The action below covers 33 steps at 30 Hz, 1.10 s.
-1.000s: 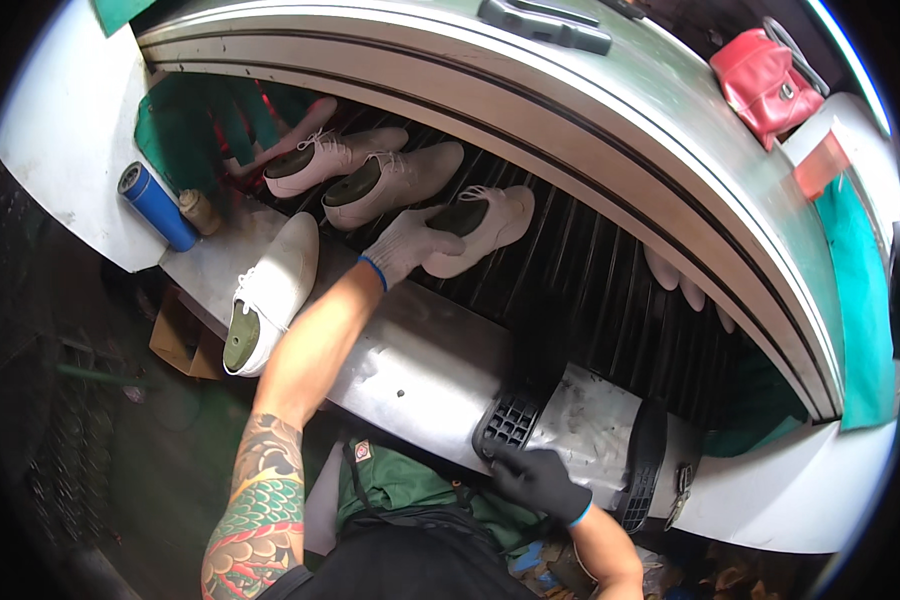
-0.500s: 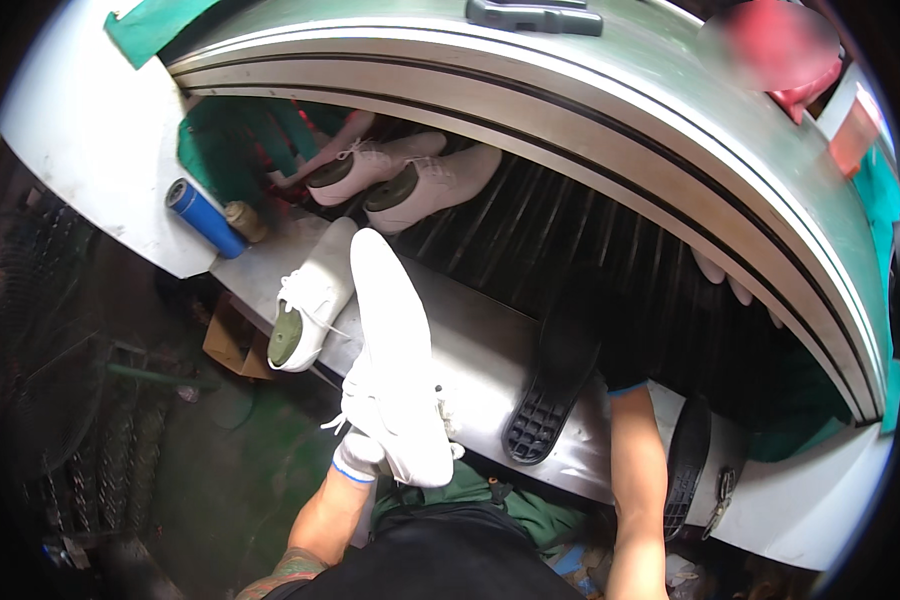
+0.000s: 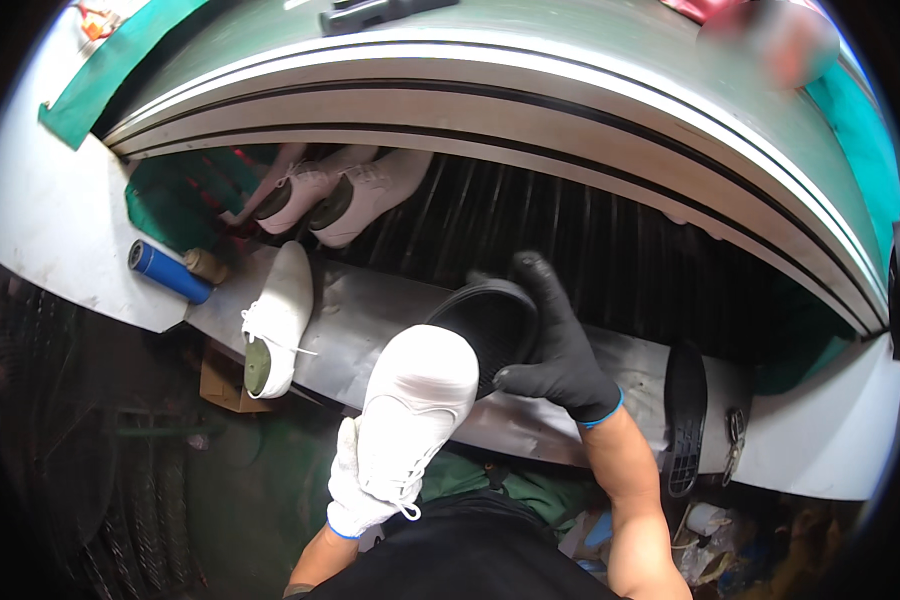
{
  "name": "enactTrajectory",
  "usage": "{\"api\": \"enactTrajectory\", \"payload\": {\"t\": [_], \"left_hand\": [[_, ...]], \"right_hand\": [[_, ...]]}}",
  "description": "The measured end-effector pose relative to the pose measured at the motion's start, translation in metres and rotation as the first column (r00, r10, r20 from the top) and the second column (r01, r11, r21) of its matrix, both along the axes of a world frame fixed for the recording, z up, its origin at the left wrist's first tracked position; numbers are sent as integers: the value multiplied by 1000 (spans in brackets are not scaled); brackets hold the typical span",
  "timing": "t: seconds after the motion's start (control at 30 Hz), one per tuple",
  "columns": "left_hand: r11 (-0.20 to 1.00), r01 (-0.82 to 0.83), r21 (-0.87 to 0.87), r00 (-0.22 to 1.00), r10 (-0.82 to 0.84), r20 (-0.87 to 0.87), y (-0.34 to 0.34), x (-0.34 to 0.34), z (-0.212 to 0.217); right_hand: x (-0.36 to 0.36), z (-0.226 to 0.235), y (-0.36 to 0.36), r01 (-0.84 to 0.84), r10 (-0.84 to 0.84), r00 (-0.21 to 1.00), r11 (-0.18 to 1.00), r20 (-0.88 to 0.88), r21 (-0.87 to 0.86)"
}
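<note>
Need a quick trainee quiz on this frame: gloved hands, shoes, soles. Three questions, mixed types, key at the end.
1. Multiple choice. The white-gloved left hand holds:
a) a blue cylinder
b) a white lace-up shoe
c) a green cloth

2. True or false: the black-gloved right hand is empty.

3. Fill in: to the right of the right hand, a long black treaded sole rests on the shiny, silver-grey ____ ledge.

Key:
1. b
2. False; it holds another black sole, curved and rimmed.
3. metal
</note>
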<state>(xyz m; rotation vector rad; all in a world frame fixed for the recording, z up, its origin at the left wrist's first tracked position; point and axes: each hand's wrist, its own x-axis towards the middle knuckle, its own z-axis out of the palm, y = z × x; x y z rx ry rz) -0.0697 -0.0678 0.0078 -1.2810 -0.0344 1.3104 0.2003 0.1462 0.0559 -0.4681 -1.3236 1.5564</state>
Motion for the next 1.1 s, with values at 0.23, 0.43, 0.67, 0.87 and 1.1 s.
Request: {"api": "enactTrajectory", "payload": {"t": [0.23, 0.43, 0.67, 0.87, 1.1], "left_hand": [[804, 130, -580, -930, 302, 211, 18, 43, 20], [839, 187, -511, -907, 347, 237, 22, 32, 10], [793, 249, -556, -969, 202, -145, 18, 33, 1], [803, 274, -530, -962, 224, -158, 17, 31, 2], [831, 329, -449, -944, 292, -152, 14, 24, 10]], "right_hand": [[7, 13, -11, -199, 199, 979, 980, 47, 11], [7, 20, -13, -224, 222, 973, 974, 66, 23], [8, 24, -15, -241, 239, 967, 971, 89, 9], [8, 28, -10, -308, 303, 947, 950, 111, 38], [5, 43, -5, -395, 397, 903, 918, 167, -44]]}}
